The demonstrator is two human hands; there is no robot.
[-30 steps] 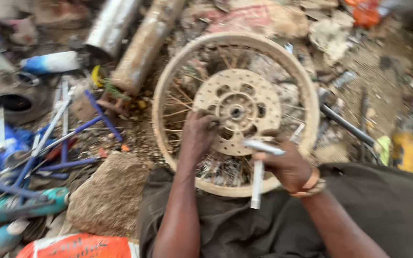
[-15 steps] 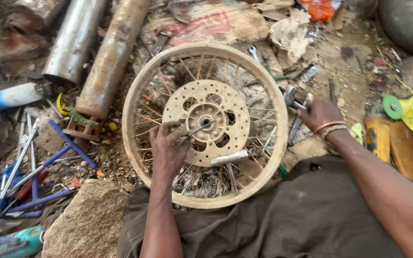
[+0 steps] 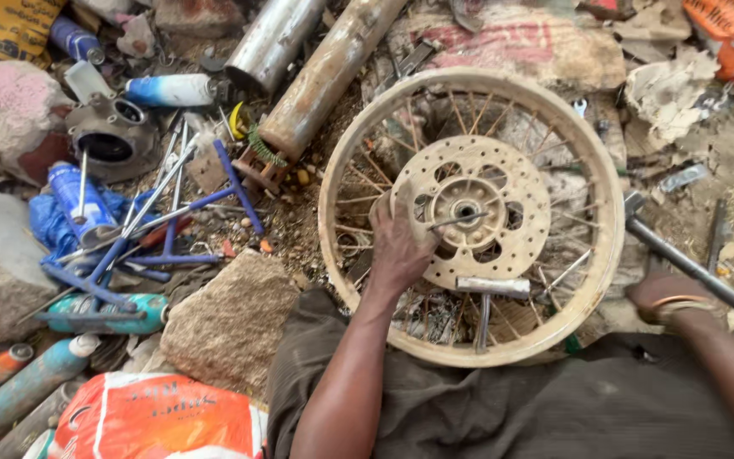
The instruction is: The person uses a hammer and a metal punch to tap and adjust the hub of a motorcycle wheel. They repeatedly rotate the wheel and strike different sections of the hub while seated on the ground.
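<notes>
A dusty spoked wheel [image 3: 606, 174] lies flat on the ground in front of my lap, with a drilled brake disc [image 3: 516, 191] at its hub. My left hand [image 3: 398, 246] presses on the disc's left edge, fingers curled over it, holding the wheel. A metal T-handled wrench [image 3: 490, 287] lies loose on the spokes near the wheel's front. At the right, beside the rim, my right hand [image 3: 666, 295], which wears a bangle, is closed around the handle of a dark hammer [image 3: 652, 231].
Two rusty pipes [image 3: 324, 76] lie behind the wheel. Left of it are blue metal rods [image 3: 129, 255], spray cans [image 3: 167, 89], a rough stone [image 3: 231, 319] and an orange bag [image 3: 155, 421]. Scrap and rags cover the ground at the right.
My right hand let go of the T-handled wrench, reached out to the right past the rim, and has now closed on the hammer. My left hand stayed on the disc.
</notes>
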